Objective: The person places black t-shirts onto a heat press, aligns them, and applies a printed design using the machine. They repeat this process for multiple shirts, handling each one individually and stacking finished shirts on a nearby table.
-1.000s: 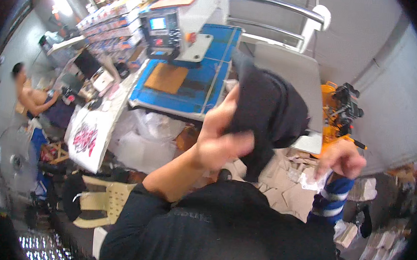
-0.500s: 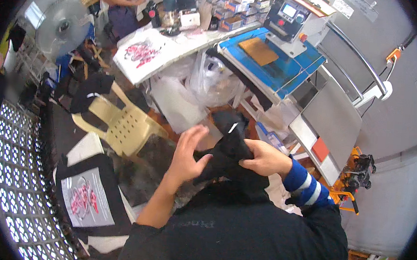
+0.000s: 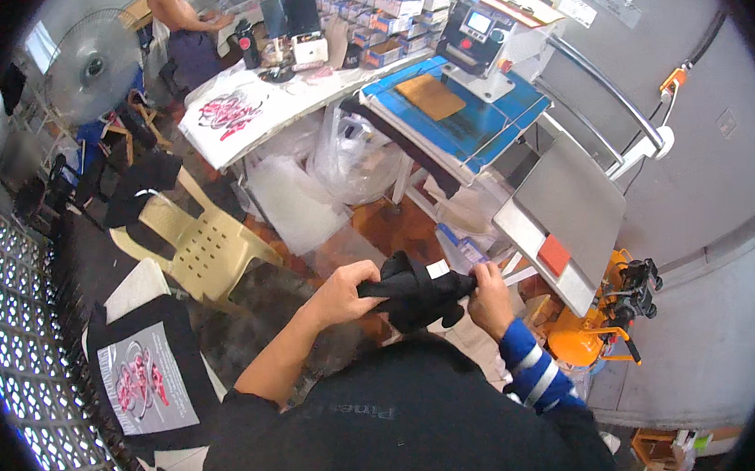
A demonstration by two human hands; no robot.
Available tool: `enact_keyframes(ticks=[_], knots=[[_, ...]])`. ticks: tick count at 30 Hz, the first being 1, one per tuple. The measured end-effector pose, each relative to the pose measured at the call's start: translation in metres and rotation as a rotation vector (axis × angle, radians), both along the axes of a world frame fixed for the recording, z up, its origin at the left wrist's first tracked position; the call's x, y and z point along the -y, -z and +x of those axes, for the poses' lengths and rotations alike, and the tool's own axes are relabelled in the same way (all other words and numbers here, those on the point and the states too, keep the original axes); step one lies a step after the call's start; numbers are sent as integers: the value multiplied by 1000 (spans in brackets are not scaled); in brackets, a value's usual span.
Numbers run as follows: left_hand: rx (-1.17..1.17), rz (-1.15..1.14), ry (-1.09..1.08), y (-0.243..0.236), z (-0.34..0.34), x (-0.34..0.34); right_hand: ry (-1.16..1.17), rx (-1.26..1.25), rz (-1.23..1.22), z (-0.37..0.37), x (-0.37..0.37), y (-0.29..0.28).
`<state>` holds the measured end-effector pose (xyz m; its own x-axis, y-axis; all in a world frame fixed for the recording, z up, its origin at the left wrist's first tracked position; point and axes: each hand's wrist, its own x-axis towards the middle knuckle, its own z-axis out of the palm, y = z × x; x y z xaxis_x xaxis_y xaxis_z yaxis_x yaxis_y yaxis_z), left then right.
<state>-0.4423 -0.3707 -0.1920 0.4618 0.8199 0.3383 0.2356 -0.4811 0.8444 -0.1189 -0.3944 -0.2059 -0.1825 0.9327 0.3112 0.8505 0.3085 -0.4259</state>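
A bunched black garment [image 3: 412,304] with a small white label hangs stretched between my hands in front of my chest. My left hand [image 3: 341,294] is closed on its left end, fingers curled round the fabric. At the opposite end my right hand [image 3: 490,300] pinches the cloth beside the label. To the lower left a black shirt [image 3: 185,358] with a grey and red printed panel lies spread on a white board.
A cream plastic chair [image 3: 206,245] stands at the left, with black cloth over its back. Ahead are a heat press with a blue bed [image 3: 481,125] and a white table [image 3: 308,104]. An orange compressor [image 3: 576,337] sits at the right. Another person [image 3: 186,30] stands at the far left.
My left hand, formerly spread beside the garment, now grips it. My hands have moved apart, pulling the cloth out sideways. The view has shifted slightly.
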Motion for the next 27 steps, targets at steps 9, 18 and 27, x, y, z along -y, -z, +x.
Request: enact_keyframes(ticks=[9,18,27], knots=[[-134,-74,226,-28,89,-40,-278,-499,-348,-21,9,33],[-804,-159,337,-61,94,-72,165,-536,-312,71,4,110],[-356,-141,-108,57,45,-91,124,-302,-420,92,31,66]])
